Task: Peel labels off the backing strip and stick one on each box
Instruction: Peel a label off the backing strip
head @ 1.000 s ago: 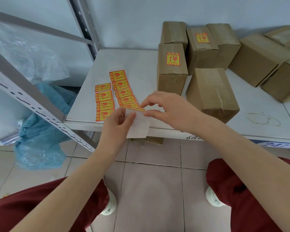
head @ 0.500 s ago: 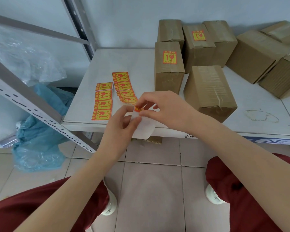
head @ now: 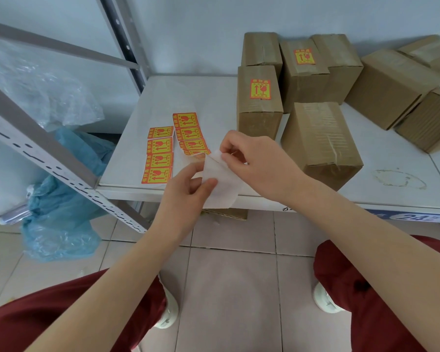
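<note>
Left hand (head: pixel 188 189) pinches the strip's (head: pixel 224 185) bare near end; right hand (head: pixel 249 163) pinches the next label (head: pixel 200 155) just beyond, plain box (head: pixel 320 138) beside it.

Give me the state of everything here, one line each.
Left hand: pinches the backing strip.
Right hand: pinches its folded upper edge.
Backing strip: lower end bare, folded back.
Spare labels: unpeeled, flat on the shelf.
Front box: labelled.
Rear box: labelled.
Nearest box: no label showing.
</note>
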